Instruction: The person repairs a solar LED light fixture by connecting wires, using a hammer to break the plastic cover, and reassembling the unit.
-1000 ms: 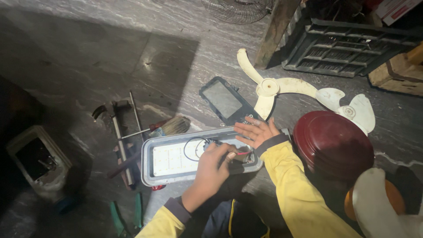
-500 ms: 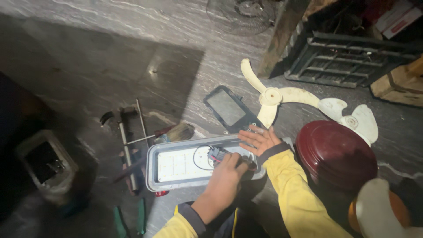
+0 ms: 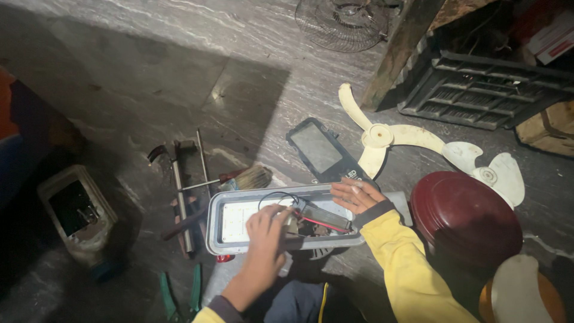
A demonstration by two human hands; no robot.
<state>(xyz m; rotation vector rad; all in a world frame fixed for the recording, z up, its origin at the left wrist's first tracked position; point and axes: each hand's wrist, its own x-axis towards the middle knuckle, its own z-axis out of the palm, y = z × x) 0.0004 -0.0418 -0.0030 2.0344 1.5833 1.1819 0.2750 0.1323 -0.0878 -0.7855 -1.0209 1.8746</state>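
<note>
The opened LED floodlight housing (image 3: 281, 224) is lying on the floor (image 3: 149, 78), near the person. The left hand (image 3: 266, 233) is pinching its wiring; the right hand (image 3: 354, 194) is pressing spread-fingered on the far rim. It looks rigid and fairly light, its wires fragile; gripping the rim seems safest.

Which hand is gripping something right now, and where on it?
The right hand steadies the grey lamp housing at its far right rim; the left hand rests fingers inside, grip unclear.
</note>
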